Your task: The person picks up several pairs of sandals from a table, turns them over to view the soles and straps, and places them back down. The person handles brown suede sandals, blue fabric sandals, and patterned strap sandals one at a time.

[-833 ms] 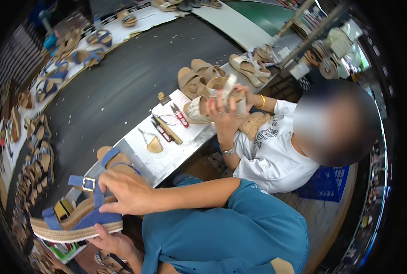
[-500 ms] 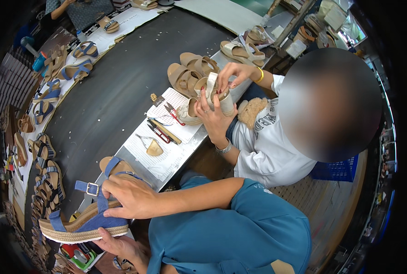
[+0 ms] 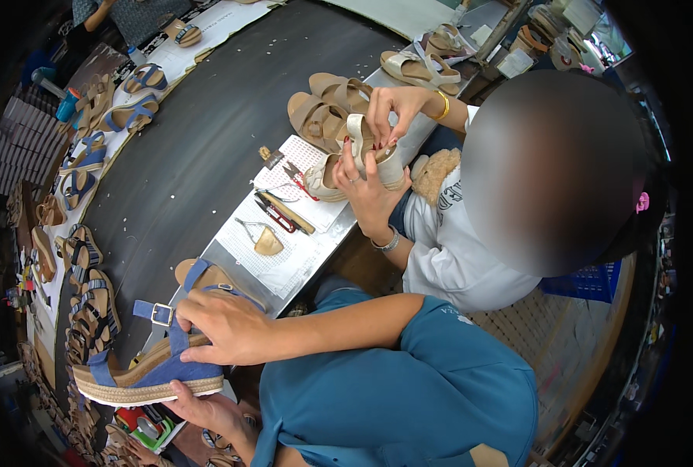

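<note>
A blue wedge sandal with a braided rope-look sole is held up at the lower left, toe to the left. My left hand supports its sole from below near the heel. From above, my right hand closes on the sandal's heel and ankle strap, thumb against the blue side; some fingertips are hidden behind it. The strap's square buckle sticks out left of that hand. Just behind lies another blue-strapped sandal on the metal table edge.
Paper sheets carry red-handled snips and a wire-handled tool. To the right, a co-worker's hands hold a pale sandal. Across the dark table, blue sandals line the far edge. A blue basket stands on the floor.
My grip on the blue sandal looks the same; the sandal sits slightly higher and further right as the whole view shifts. The co-worker's fingers have shifted slightly on the pale sandal.
</note>
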The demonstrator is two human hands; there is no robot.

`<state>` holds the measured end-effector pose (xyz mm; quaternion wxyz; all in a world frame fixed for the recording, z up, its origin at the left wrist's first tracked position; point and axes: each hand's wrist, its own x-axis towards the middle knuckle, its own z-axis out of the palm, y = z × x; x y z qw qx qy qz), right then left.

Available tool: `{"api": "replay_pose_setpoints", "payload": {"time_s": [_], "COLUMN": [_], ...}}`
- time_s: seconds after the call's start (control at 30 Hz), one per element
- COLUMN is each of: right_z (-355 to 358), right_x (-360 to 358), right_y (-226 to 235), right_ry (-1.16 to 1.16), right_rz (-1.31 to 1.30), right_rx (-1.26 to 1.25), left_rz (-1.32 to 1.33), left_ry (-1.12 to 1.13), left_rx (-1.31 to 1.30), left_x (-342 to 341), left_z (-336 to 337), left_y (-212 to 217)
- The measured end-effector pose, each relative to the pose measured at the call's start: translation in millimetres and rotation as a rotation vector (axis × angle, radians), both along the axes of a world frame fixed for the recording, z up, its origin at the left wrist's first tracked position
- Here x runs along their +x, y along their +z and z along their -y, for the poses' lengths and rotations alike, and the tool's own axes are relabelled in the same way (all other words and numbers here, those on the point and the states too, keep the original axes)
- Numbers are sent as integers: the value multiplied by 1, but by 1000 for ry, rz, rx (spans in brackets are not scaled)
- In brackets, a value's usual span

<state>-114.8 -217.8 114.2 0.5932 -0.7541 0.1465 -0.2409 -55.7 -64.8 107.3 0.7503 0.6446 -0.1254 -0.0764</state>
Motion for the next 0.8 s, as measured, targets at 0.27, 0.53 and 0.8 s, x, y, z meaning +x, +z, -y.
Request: {"api": "replay_pose_setpoints", "payload": {"time_s": [0.27, 0.53, 0.8], "right_z": [-3, 0, -9], "right_x": [0, -6, 2], "right_y": [-4, -3, 10], "right_ry": [-49, 96, 270], "right_rz": [140, 55, 115], "right_rx": [52, 305, 861], "left_rz": [-27, -91, -252], "left_ry": [64, 163, -42], "left_rx": [-12, -163, -389], "left_x": [0, 28, 12], "left_z": [0, -7, 6], "left_y": [4, 26, 19]}}
